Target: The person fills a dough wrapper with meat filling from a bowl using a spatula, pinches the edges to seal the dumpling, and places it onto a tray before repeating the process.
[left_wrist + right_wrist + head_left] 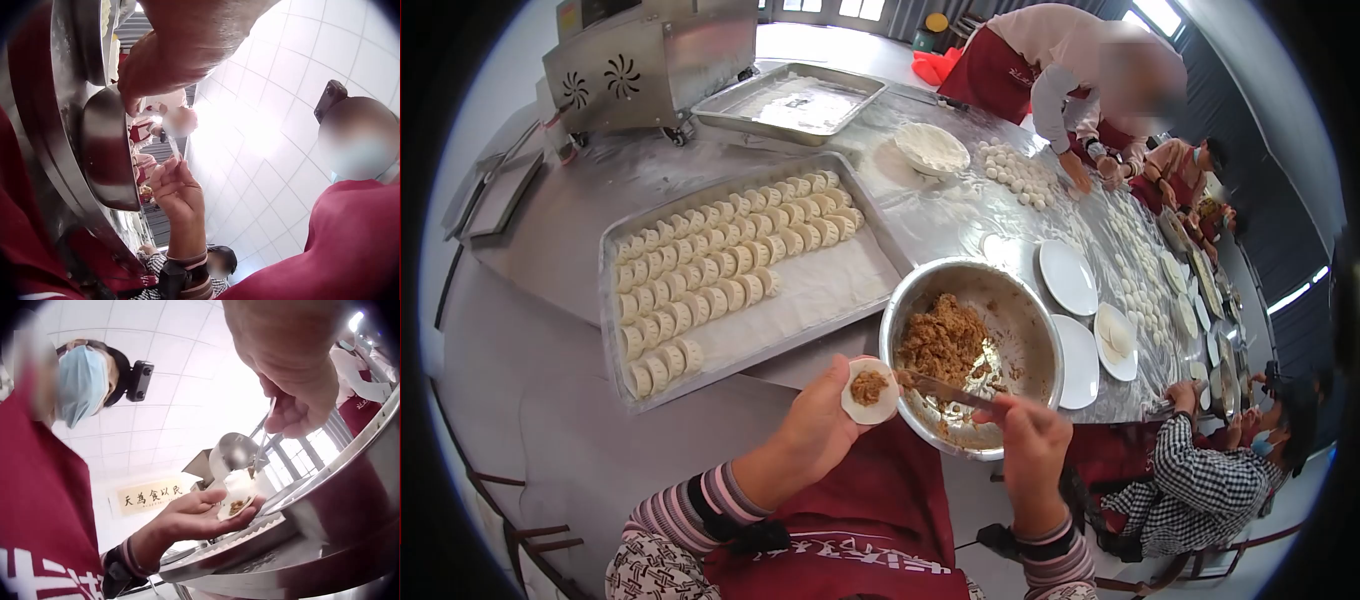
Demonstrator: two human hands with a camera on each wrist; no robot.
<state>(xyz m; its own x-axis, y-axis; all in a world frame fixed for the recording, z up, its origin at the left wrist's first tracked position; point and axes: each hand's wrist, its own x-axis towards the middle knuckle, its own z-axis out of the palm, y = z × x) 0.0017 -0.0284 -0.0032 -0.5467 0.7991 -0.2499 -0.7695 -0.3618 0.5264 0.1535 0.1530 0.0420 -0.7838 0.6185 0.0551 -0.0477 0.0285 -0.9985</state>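
Observation:
A round white dumpling wrapper (884, 408) with a small mound of brown filling (867, 387) lies on the fingers of my left hand (808, 425), the thumb along its edge. My right hand (1036, 440) grips a narrow flat metal spatula (948, 391), its tip close to the wrapper's right edge and its blade over the bowl. Just beyond both hands, the steel mixing bowl (1055, 365) holds brown minced filling (945, 340), heaped on its left side. In the right wrist view the filled wrapper (236, 510) rests on the upturned left hand (187, 519).
A large metal tray (830, 290) with rows of crimped dumplings (730, 260) stands left of the bowl. White plates (1068, 278) lie to the right. Farther back are a flour bowl (932, 150), dough pieces (1015, 175), a floured tray (790, 100) and a steel machine (650, 75). Other people work along the table.

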